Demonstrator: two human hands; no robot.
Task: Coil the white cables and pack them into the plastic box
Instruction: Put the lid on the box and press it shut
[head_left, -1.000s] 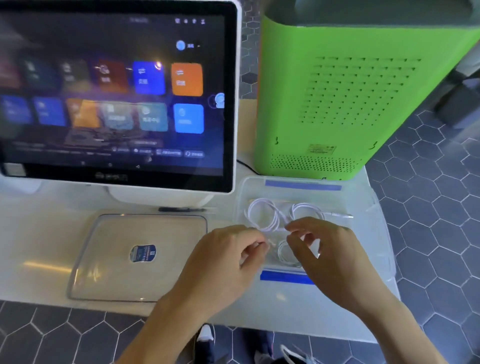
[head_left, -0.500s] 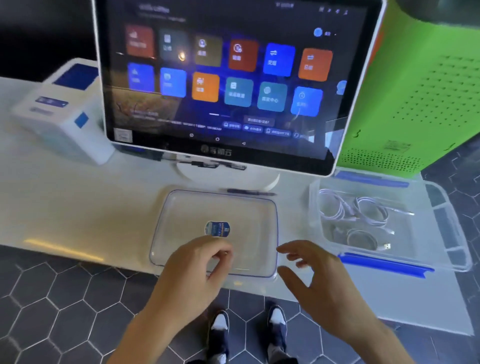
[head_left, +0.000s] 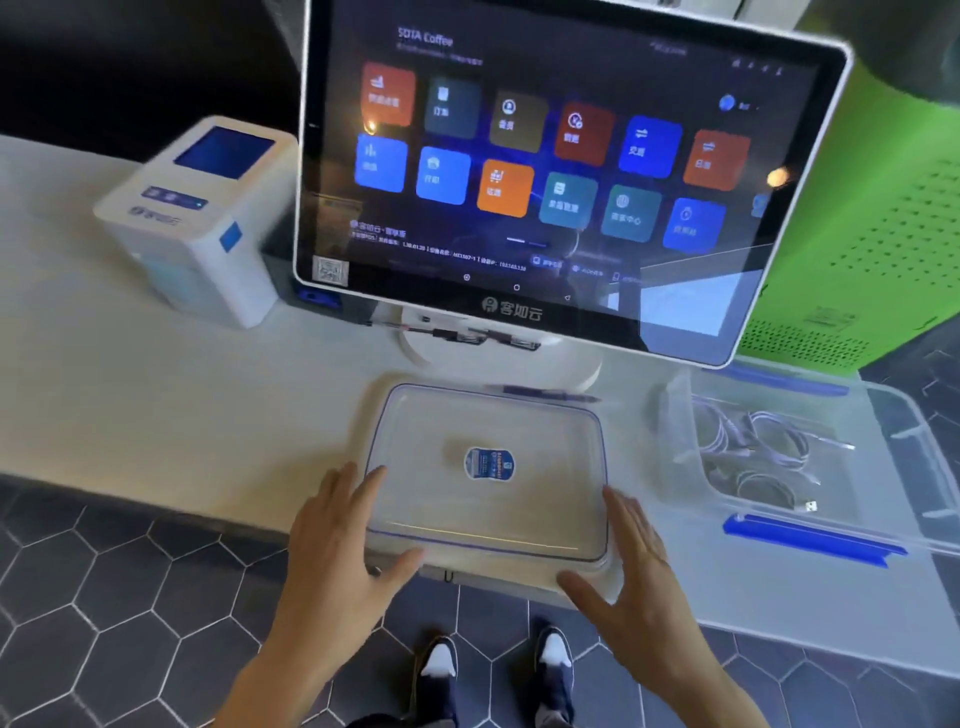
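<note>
**Hands flanking the clear lid**

I see my left hand and right hand with straight, spread fingers against the near corners of the clear rectangular plastic lid, gripping nothing. Right of the lid, the coiled white cables lie inside the transparent plastic box. Motion blur obscures the cable ends, and the box's right side is cut off.

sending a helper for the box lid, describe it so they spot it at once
Start at the big touchscreen monitor on the white counter. Directly before its stand lies the lid, a flat clear tray between both hands. Unlike the deeper box beside it, it has a blue sticker.
</note>
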